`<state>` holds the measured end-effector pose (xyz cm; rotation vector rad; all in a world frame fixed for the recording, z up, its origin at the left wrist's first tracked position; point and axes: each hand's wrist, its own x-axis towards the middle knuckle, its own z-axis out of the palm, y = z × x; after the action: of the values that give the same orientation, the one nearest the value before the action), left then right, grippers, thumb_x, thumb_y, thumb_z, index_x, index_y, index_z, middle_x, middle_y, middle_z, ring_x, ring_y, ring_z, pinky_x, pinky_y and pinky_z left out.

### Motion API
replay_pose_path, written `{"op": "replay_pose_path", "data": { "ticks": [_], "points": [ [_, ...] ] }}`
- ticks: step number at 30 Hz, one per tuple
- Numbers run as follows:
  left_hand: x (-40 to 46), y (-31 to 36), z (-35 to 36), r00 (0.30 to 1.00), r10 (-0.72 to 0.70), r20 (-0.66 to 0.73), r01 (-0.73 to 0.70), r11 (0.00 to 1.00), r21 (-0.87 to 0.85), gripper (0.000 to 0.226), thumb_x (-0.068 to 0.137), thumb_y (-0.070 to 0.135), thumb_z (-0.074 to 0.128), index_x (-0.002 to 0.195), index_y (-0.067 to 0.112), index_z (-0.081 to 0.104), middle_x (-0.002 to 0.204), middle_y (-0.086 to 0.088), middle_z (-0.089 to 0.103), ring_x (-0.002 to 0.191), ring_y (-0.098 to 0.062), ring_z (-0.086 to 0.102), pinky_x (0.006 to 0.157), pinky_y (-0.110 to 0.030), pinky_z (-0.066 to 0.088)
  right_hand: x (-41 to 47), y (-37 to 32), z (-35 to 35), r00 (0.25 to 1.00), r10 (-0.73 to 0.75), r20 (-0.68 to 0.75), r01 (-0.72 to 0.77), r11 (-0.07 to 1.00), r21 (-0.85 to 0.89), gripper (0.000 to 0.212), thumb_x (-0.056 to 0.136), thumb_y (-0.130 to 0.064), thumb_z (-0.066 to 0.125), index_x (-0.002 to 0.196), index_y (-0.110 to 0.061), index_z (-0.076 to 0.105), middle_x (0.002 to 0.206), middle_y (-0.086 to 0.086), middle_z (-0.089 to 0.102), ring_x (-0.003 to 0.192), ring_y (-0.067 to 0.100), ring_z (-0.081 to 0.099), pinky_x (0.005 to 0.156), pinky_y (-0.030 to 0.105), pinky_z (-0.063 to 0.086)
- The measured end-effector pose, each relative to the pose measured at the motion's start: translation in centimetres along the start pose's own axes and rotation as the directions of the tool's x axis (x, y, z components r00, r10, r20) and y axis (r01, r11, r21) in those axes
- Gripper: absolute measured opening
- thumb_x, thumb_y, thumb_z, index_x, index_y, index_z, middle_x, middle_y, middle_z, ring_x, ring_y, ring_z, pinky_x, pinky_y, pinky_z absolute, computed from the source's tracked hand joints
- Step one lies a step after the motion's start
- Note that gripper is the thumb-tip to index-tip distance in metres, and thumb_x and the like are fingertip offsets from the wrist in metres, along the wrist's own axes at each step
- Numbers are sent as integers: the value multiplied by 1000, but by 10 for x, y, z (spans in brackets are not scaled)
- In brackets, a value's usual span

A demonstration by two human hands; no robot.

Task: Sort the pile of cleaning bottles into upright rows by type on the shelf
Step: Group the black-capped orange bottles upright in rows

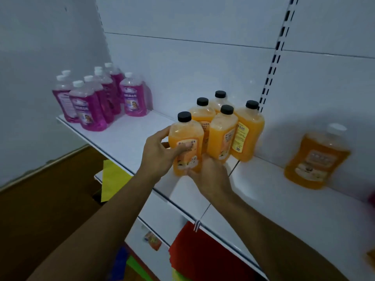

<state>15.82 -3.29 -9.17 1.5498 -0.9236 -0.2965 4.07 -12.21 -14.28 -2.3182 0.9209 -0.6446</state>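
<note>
Setting the front orange bottle [185,145] upright at the shelf [125,138] edge, just before 4 black-capped orange bottles [225,126], looks like the step in hand. Next, likely let go and fetch the amber white-capped bottle [316,157] well right. Left hand [160,153] wraps its side; right hand [209,175] cups its base, both forearms reaching forward.

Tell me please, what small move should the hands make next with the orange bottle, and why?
Probably slide the black-capped orange plastic bottle, held by left hand and right hand, back beside the four matching bottles; it stands upright at the white shelf front.
</note>
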Motion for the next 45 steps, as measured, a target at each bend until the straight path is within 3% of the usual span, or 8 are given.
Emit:
{"op": "replay_pose_path", "data": {
  "ticks": [6, 14, 19, 21, 25, 32, 41, 45],
  "points": [
    [30, -22, -6, 989, 44, 144, -52, 997, 53, 58, 75, 44, 77, 127, 27, 58, 117, 7, 66, 101, -13, 66, 86, -39, 58, 0, -14, 16, 988, 120, -101, -125, 991, -53, 44, 84, -41, 71, 117, -17, 56, 106, 1, 67, 94, 19, 65, 78, 29, 53],
    [32, -31, -8, 980, 62, 189, -75, 995, 62, 59, 78, 46, 74, 131, 26, 55, 120, 7, 65, 103, -9, 61, 76, -12, 49, -3, -26, 24, 948, 275, -163, -292, 951, -97, 20, 91, -35, 60, 90, -15, 62, 80, 1, 63, 72, 19, 60, 64, 30, 49],
    [25, -28, -11, 971, 6, 237, -39, 990, 136, 77, 75, 57, 72, 140, 25, 45, 132, 4, 59, 121, -16, 55, 97, -44, 51, -26, -28, 17, 964, 215, -157, -239, 958, -158, 26, 96, -35, 53, 112, -15, 56, 102, 4, 62, 95, 24, 60, 72, 31, 46],
    [9, -27, -11, 990, -40, 132, 21, 990, 143, 83, 74, 54, 75, 141, 20, 40, 137, 1, 53, 122, -17, 53, 95, -37, 50, -46, -27, 3, 952, 234, -195, -276, 933, -230, 46, 94, -42, 54, 131, -16, 46, 122, 7, 57, 111, 26, 55, 89, 39, 48],
    [-48, -15, 4, 998, 45, -48, -43, 998, 53, 37, 81, 38, 74, 104, 18, 52, 97, 5, 62, 81, -7, 62, 67, -23, 50, -96, -8, -33, 938, 247, -242, -321, 882, -346, 57, 95, -43, 53, 144, -19, 37, 139, 7, 49, 124, 26, 47, 100, 39, 40],
    [-131, 45, 109, 867, 307, 393, -352, 935, 48, 36, 88, 33, 67, 118, 15, 57, 118, 1, 64, 103, -9, 59, 77, -17, 44, -208, 36, -124, 871, 227, -435, -412, 819, -399, 57, 94, -41, 54, 144, -17, 40, 146, 5, 44, 134, 24, 40, 110, 38, 35],
    [-226, 125, 208, 744, 364, 559, -408, 912, -51, 39, 88, 33, 67, 123, 19, 56, 115, 12, 59, 102, -6, 57, 75, -6, 36, -334, 77, -214, 791, 56, -609, -410, 788, -460, 48, 77, -22, 74, 121, -11, 58, 119, 9, 63, 107, 30, 59, 85, 40, 50],
    [-240, 136, 231, 700, 376, 607, -425, 902, -68, 37, 90, 32, 66, 123, 19, 56, 116, 9, 60, 104, -9, 57, 77, -10, 38, -346, 85, -228, 739, -17, -674, -352, 843, -407, 39, 83, -23, 69, 118, -9, 60, 116, 10, 64, 106, 29, 59, 86, 39, 51]
  ]
}}
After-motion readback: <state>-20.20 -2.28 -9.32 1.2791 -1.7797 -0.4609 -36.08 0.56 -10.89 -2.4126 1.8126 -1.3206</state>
